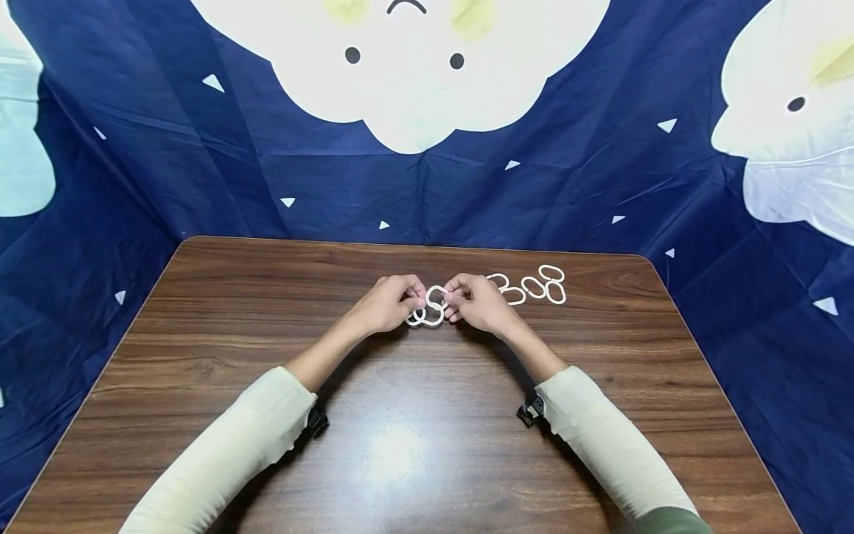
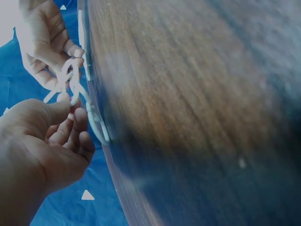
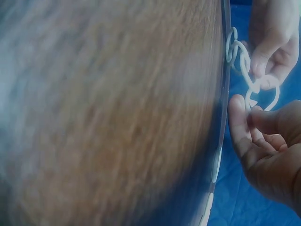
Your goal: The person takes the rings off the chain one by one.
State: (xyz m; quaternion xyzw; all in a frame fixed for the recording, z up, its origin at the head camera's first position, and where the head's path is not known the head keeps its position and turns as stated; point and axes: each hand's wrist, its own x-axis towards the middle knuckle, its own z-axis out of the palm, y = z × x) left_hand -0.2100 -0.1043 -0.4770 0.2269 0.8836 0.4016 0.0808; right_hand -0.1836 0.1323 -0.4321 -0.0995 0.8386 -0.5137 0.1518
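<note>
Both hands meet above the back middle of the table, over a short chain of white oval plastic links (image 1: 434, 324). The thumb and fingers of the left hand (image 1: 390, 304) pinch the linked pieces. From the other side, the right hand (image 1: 482, 304) pinches a white link (image 1: 436, 288) that stands raised between the hands. In the right wrist view this link (image 3: 276, 96) meets the chain (image 3: 242, 61), which hangs down to the tabletop. Fingertips partly hide where the pieces join, so whether that link is hooked through cannot be told.
Several loose white links (image 1: 556, 292) lie on the table to the right of the right hand, some touching one another. The brown wooden table (image 1: 267, 297) has its back edge just beyond the hands. A blue cloth (image 1: 467, 200) with white clouds hangs behind it.
</note>
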